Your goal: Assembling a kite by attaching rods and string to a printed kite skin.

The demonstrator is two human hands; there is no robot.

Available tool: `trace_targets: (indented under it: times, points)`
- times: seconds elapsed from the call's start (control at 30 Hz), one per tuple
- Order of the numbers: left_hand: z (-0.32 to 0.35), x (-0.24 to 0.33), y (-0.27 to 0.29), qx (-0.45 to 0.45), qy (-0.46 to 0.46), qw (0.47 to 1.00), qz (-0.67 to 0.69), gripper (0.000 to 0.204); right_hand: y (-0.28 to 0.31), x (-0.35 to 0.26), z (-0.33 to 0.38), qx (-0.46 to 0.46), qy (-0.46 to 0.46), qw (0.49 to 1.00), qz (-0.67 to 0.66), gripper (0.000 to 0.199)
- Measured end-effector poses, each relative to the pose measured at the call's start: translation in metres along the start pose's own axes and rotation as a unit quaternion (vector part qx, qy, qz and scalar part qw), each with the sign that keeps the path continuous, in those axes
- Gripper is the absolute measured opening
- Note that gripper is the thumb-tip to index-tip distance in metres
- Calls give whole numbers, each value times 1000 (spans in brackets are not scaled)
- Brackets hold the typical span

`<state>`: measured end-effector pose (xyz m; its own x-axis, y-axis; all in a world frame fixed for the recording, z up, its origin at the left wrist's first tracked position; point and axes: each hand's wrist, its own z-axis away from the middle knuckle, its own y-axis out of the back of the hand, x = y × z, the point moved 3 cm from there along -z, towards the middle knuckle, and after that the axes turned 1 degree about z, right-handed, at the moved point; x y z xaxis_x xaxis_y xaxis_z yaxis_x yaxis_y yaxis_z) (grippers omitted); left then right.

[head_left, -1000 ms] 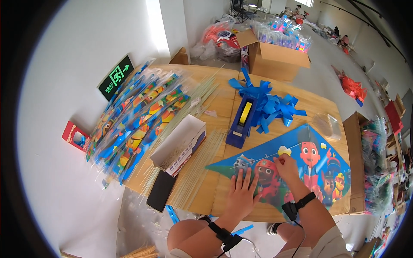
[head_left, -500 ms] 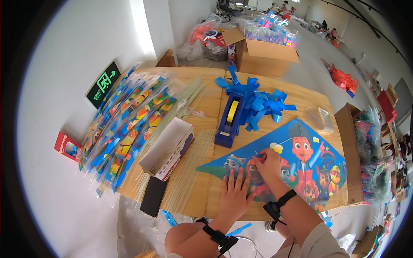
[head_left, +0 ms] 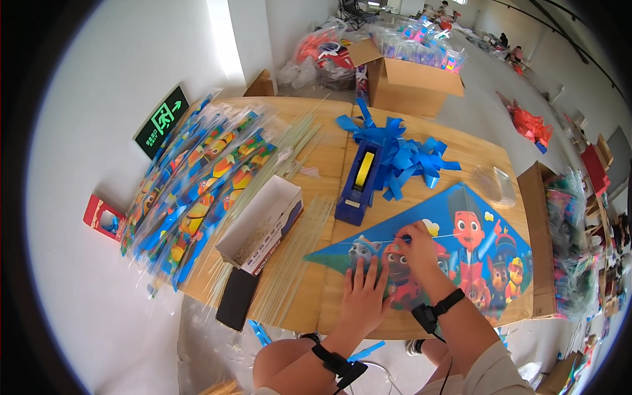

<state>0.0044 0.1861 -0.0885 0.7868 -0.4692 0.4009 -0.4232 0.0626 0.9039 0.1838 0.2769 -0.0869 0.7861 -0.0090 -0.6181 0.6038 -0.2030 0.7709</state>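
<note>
a flat, wing-shaped blue sheet (head_left: 454, 253) printed with cartoon figures lies on the right part of the wooden table (head_left: 480, 158), its pointed green-tipped corner toward the left and its peak facing away from the person. compared with 1 second ago, the right hand (head_left: 418, 249) has shifted left across it: then it sat just under the printed pale yellow cloud, now it is to the left of that cloud. its thumb and fingertips are drawn together at a thin pale rod (head_left: 449, 235) that runs across the sheet; whether the rod is pinched between them, i cannot tell. against 0.5 seconds ago, the right hand is in much the same spot on the print.

the left hand (head_left: 364, 299) has stayed put in all 3 frames, fingers spread, palm down, pressing on the near left part of the sheet, just beside the right hand.

the whole view slid left, then slightly back right, so the surroundings only seem to move. the navy tape dispenser (head_left: 356, 191), with its yellow ring, remains beyond the sheet, next to the blue strips (head_left: 408, 155). the white box (head_left: 263, 220) and the black phone (head_left: 236, 299) also keep their places.
</note>
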Motion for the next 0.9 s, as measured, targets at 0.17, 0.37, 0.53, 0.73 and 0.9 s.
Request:
trace_targets:
  times: [0.17,0.37,0.53,0.73,0.9]
  points:
    - [-1,2,-1,1,-6,1000,6,72,8,13,-6,5,17,999,-31,22]
    - [-2,2,-2,3,-3,1000,-2,74,6,27,6,-14,47,999,-23,25]
    - [-2,2,-1,-1,12,1000,25,77,10,19,15,6,92,995,-29,24]
    - [-9,1,10,0,17,1000,23,83,15,20,16,-38,65,997,6,15]
    - [-10,-7,0,12,12,996,86,84,-4,-8,19,-8,108,994,3,13]
